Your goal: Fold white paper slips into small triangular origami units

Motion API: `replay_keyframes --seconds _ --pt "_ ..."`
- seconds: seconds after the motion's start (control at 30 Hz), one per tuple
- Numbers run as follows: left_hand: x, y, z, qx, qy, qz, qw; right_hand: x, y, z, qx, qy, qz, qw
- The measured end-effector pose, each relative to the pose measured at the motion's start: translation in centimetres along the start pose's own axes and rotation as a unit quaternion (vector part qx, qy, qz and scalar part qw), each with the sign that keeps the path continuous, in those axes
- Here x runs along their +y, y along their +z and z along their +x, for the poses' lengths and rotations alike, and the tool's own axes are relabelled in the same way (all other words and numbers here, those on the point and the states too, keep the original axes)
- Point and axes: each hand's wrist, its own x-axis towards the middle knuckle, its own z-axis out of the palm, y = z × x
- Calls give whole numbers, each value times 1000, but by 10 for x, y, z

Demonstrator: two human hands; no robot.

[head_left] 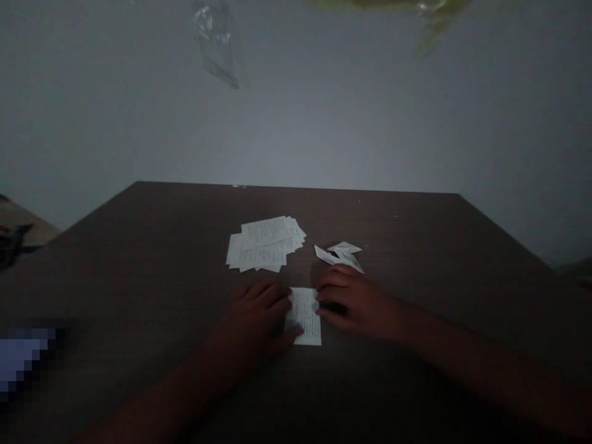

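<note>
A small sheet of printed paper (306,314) lies on the dark table in front of me. My left hand (259,314) rests at its left edge, fingers spread over the tabletop and thumb touching the sheet near its lower part. At the right edge, my right hand (356,302) touches the paper with its fingertips, the thumb held apart from the curved fingers. Just beyond my right hand are folded paper pieces (345,251), partly hidden by its fingers. A loose pile of printed paper slips (263,243) lies beyond my left hand.
The brown wood-grain table (185,209) reaches back to a pale wall (324,123). A pixelated bluish object (23,357) is at the left edge. Clear plastic (216,40) hangs on the wall. A dark object (13,240) is off the table's left side.
</note>
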Motion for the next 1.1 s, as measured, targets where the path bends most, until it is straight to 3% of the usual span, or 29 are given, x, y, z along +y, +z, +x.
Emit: replay_keyframes --seconds 0.23,0.5,0.7,0.93,1.1 --pt "1 -4 3 -31 -17 -10 999 -13 6 -2 23 29 -49 998" --pt "2 -7 5 -44 -41 -21 998 9 12 10 46 147 -29 988" --pt "1 -9 3 -29 -30 -21 999 5 14 12 40 164 -55 984" --pt "7 -12 3 -29 -49 -18 998 -15 12 3 -27 105 -17 994" --pt "6 -10 3 -16 -35 -24 999 -11 16 6 7 144 -12 989"
